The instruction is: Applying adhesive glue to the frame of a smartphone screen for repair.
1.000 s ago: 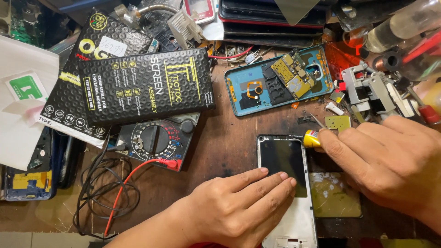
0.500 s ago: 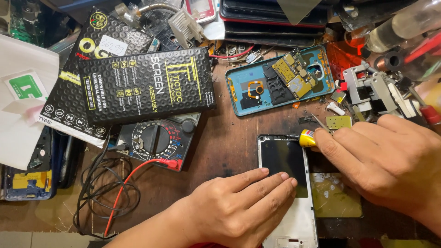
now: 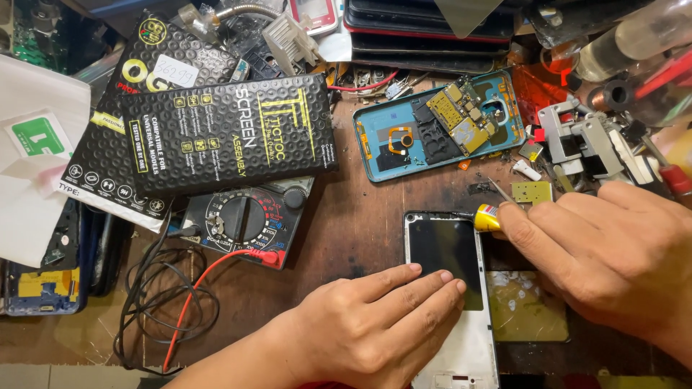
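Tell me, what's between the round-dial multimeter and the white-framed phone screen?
Bare brown wooden tabletop, seen in the head view. Only the left hand reaches across its lower part onto the white-framed phone screen, right of the multimeter.

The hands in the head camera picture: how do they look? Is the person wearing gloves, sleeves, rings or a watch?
Both hands are bare. The left hand has no glove, no ring on the visible fingers, and its forearm is uncovered to the picture's edge. The right hand is also without glove or ring; no sleeve shows. Fingernails are short and unpainted. No watch or strap is visible, though the right wrist is mostly out of frame.
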